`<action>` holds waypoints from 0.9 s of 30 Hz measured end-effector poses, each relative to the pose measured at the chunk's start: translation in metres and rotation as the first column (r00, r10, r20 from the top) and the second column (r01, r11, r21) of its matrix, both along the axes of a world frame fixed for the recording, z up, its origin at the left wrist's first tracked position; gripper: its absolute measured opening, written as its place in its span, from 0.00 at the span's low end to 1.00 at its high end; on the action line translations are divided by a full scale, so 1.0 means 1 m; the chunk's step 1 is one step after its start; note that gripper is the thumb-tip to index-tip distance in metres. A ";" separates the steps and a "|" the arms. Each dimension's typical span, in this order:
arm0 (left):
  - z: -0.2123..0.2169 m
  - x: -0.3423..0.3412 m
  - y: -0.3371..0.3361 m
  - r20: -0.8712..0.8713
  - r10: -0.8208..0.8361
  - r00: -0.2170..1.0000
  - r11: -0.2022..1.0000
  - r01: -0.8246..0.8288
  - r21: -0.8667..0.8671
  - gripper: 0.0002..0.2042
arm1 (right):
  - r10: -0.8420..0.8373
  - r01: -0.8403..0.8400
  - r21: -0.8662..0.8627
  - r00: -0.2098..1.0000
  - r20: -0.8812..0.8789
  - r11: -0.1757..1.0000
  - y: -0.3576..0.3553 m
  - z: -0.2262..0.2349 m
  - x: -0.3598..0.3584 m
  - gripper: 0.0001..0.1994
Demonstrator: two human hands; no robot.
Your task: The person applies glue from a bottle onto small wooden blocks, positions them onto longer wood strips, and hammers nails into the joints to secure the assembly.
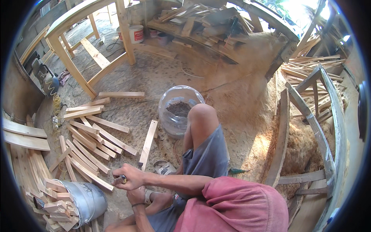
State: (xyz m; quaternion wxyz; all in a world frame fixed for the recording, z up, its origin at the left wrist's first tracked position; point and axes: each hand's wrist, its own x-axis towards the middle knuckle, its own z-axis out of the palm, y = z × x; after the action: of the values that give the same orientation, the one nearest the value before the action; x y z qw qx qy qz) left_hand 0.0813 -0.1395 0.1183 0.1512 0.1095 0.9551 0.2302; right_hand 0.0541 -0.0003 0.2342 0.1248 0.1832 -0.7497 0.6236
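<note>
My right hand (131, 176) is closed around a tool handle (121, 179) with a dark, partly yellowish end; the rest of the tool is mostly hidden by the fist. Just below it, my left hand (136, 195) is curled shut, and what its fingers hold, if anything, is hidden. A pale wooden strip (148, 144) runs away from my right hand, with a small dark piece at its near end. Beyond my knee stands a clear plastic bucket (168, 125) with a dark heap of small bits, perhaps nails, in it.
Many cut wooden pieces (91, 135) lie on the floor to the left. A grey metal bucket (92, 201) of wood blocks tilts at the lower left. A wooden table frame (77, 73) stands far left. Sawdust (247, 147) and a curved wooden frame (328, 154) are at right.
</note>
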 end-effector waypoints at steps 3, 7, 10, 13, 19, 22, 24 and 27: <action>-0.001 0.002 0.001 0.028 0.004 1.000 0.999 -0.004 -0.033 0.19 | -0.022 0.021 -0.029 0.999 -0.047 0.999 0.002 0.005 0.001 0.13; -0.007 0.004 -0.012 0.089 0.035 0.995 0.996 -0.028 -0.089 0.19 | 0.004 -0.005 -0.012 0.999 -0.053 1.000 -0.003 0.006 -0.006 0.11; 0.012 0.007 -0.017 0.077 -0.137 0.988 0.989 0.141 -0.049 0.17 | 0.034 -0.033 -0.033 0.999 0.029 0.999 0.002 0.004 -0.004 0.10; 0.014 0.004 -0.021 -0.087 -0.242 0.966 0.970 0.243 0.011 0.24 | 0.029 -0.029 0.029 1.000 0.005 0.999 0.000 0.015 -0.007 0.09; -0.011 0.021 -0.026 -0.028 -0.215 0.976 0.965 0.208 -0.160 0.20 | 0.121 -0.208 0.390 0.964 0.237 0.897 -0.041 0.015 -0.021 0.15; 0.012 0.019 -0.016 0.008 -0.177 0.984 0.979 0.177 -0.104 0.21 | 0.070 -0.236 0.587 0.954 0.292 0.774 -0.040 0.013 -0.033 0.15; 0.019 0.016 -0.017 0.021 -0.130 0.991 0.989 0.131 -0.071 0.21 | 0.055 -0.273 0.676 0.944 0.325 0.684 -0.028 0.012 -0.041 0.13; 0.016 0.010 -0.029 0.011 -0.099 0.995 0.994 0.100 -0.038 0.22 | -0.018 -0.284 0.628 0.903 0.429 0.724 0.016 0.037 -0.048 0.14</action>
State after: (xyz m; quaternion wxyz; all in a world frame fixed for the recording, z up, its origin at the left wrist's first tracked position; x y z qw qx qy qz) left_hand 0.0914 -0.1687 0.1346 0.1688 0.1530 0.9520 0.2045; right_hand 0.0066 0.0153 0.2714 -0.1552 0.1369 -0.9178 0.3388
